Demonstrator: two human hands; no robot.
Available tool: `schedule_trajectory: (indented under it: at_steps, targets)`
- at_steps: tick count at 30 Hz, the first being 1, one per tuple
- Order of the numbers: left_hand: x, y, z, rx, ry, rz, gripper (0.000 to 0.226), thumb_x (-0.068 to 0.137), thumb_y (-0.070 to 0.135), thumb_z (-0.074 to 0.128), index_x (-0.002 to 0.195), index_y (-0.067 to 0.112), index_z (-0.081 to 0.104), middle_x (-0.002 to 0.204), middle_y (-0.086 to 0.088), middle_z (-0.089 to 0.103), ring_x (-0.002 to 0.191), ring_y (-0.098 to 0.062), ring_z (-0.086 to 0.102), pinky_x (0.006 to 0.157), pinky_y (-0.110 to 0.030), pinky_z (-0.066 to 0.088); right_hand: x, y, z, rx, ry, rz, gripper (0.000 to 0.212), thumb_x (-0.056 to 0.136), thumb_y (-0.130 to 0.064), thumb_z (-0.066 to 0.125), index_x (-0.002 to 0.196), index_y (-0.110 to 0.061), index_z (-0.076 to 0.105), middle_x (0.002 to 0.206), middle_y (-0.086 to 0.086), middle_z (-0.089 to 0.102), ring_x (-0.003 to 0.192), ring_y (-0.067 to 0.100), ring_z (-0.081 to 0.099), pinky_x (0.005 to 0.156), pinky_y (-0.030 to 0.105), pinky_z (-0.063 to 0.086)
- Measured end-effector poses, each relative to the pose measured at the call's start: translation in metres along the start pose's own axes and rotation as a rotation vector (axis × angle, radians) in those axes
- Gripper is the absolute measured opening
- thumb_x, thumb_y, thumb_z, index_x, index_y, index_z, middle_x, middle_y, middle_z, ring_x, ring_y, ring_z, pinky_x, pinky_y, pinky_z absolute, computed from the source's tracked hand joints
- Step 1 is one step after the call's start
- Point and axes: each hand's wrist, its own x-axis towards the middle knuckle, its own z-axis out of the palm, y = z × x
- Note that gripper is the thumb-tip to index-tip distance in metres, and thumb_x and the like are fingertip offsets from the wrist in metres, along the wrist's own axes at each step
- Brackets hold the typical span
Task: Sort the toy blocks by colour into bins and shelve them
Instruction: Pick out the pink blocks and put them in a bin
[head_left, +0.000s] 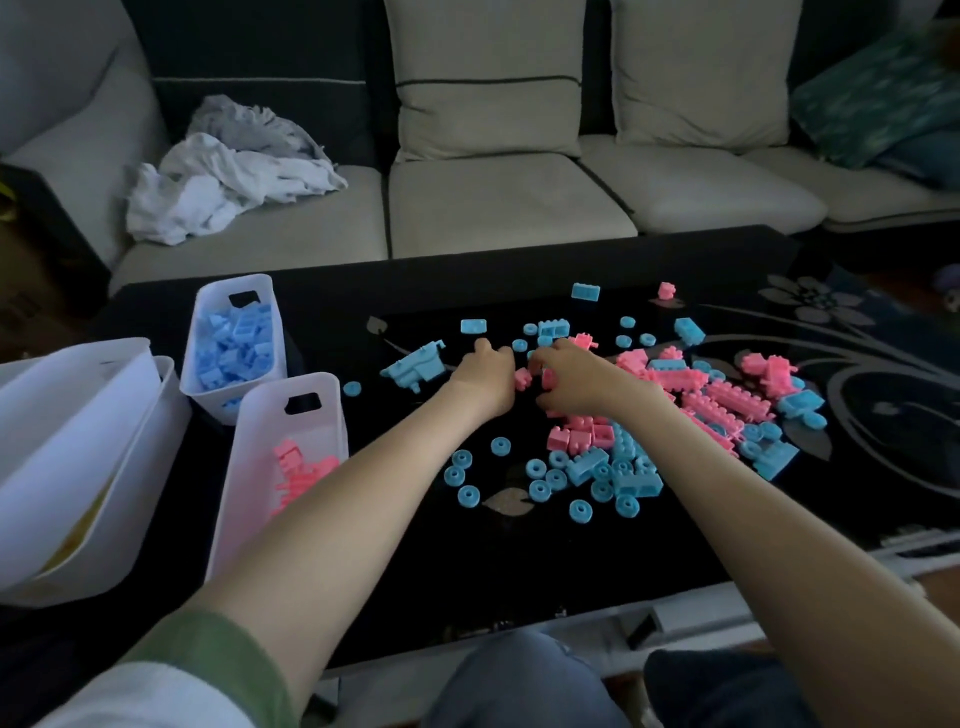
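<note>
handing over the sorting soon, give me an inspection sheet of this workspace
surface: glossy black table with a floral pattern
job's things: far bin holds blue blocks; near bin holds pink blocks; more of both lie mixed on the table
clutter: nested white bins at far left, something yellowish inside
hands: left hand and right hand each grip pink blocks mid-table
cables: nothing seen
surroundings: sofa behind, crumpled cloths on its seat, teal cushion at right
</note>
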Motion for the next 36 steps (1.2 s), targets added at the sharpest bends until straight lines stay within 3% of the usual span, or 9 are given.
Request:
schedule_trajectory:
  at_steps: [7, 13, 16, 19, 22, 24, 28, 31, 36]
  targets:
    - [-0.002, -0.006, -0.007, -0.166, -0.048, -0.068, 0.052, 0.094, 0.021, 0.05, 0.139, 0.004, 0.03, 0.126, -0.017, 0.052, 0.107, -0.031, 0.057, 0.073, -0.032, 0.044, -0.013, 0.007, -0.015, 0.212, 0.111, -0.011, 0.065, 0.084, -0.016, 0.061, 0.143, -0.022, 0.033, 0.141, 0.007, 0.038, 0.102, 0.016, 0.052, 0.08, 0.026, 0.041]
    - [0.003, -0.002, -0.005, -0.225, -0.034, 0.078, 0.049, 0.096, 0.023, 0.045, 0.143, 0.023, 0.032, 0.14, -0.016, 0.03, 0.106, -0.032, 0.054, 0.085, -0.036, 0.048, -0.023, 0.023, -0.028, 0.545, 0.17, 0.118, 0.042, 0.09, -0.017, 0.053, 0.132, -0.018, 0.05, 0.128, 0.0, 0.052, 0.106, 0.014, 0.055, 0.088, 0.03, 0.047]
    - [0.006, 0.005, -0.002, -0.15, -0.027, 0.19, 0.037, 0.096, 0.015, 0.039, 0.132, 0.019, 0.047, 0.134, -0.014, 0.036, 0.099, -0.027, 0.054, 0.08, -0.032, 0.046, -0.029, 0.024, -0.031, 0.827, 0.17, 0.181, 0.028, 0.095, -0.019, 0.048, 0.118, -0.008, 0.06, 0.11, 0.003, 0.06, 0.101, 0.015, 0.056, 0.092, 0.035, 0.048]
    - [0.006, 0.008, 0.002, -0.086, -0.005, 0.249, 0.027, 0.094, 0.011, 0.038, 0.115, 0.013, 0.055, 0.121, -0.011, 0.05, 0.102, -0.028, 0.055, 0.076, -0.032, 0.043, -0.03, 0.023, -0.032, 1.062, 0.215, 0.266, 0.032, 0.094, -0.015, 0.048, 0.121, 0.0, 0.058, 0.092, 0.009, 0.062, 0.074, 0.012, 0.058, 0.09, 0.042, 0.05]
    - [0.001, 0.009, 0.0, -0.107, 0.051, 0.235, 0.026, 0.093, 0.009, 0.038, 0.106, 0.011, 0.061, 0.107, -0.008, 0.061, 0.097, -0.025, 0.058, 0.075, -0.032, 0.045, -0.03, 0.021, -0.035, 1.27, 0.193, 0.338, 0.033, 0.094, -0.014, 0.047, 0.121, 0.001, 0.057, 0.104, 0.022, 0.061, 0.086, 0.022, 0.061, 0.081, 0.039, 0.052]
    - [-0.004, 0.01, -0.005, -0.148, 0.067, 0.209, 0.028, 0.093, 0.009, 0.036, 0.102, 0.01, 0.062, 0.103, -0.007, 0.063, 0.093, -0.024, 0.06, 0.078, -0.035, 0.049, -0.032, 0.018, -0.036, 1.381, 0.162, 0.36, 0.032, 0.094, -0.014, 0.047, 0.121, -0.001, 0.058, 0.09, 0.013, 0.055, 0.085, 0.022, 0.053, 0.073, 0.03, 0.049]
    - [-0.026, -0.003, -0.031, -0.206, 0.135, 0.183, 0.027, 0.096, 0.012, 0.04, 0.109, 0.01, 0.064, 0.111, -0.006, 0.063, 0.099, -0.023, 0.06, 0.086, -0.033, 0.049, -0.031, -0.005, -0.037, 1.437, 0.2, 0.298, 0.023, 0.095, -0.016, 0.047, 0.109, -0.005, 0.062, 0.083, 0.004, 0.055, 0.078, 0.014, 0.055, 0.067, 0.028, 0.049]
    - [-0.053, -0.033, -0.059, -0.236, 0.193, 0.154, 0.024, 0.095, 0.014, 0.046, 0.107, 0.015, 0.067, 0.109, -0.004, 0.066, 0.101, -0.02, 0.062, 0.089, -0.032, 0.049, -0.035, -0.04, -0.037, 1.36, 0.141, 0.204, 0.019, 0.091, -0.021, 0.054, 0.101, -0.012, 0.067, 0.095, 0.005, 0.061, 0.093, 0.018, 0.057, 0.079, 0.038, 0.052]
    - [-0.135, -0.112, -0.091, -0.339, 0.313, 0.077, 0.012, 0.091, 0.016, 0.057, 0.095, 0.021, 0.068, 0.081, 0.011, 0.063, 0.07, 0.0, 0.056, 0.06, -0.011, 0.039, -0.056, -0.121, -0.023, 1.427, -0.061, 0.001, 0.015, 0.094, -0.008, 0.049, 0.092, -0.003, 0.062, 0.075, 0.007, 0.056, 0.073, 0.017, 0.056, 0.062, 0.031, 0.052]
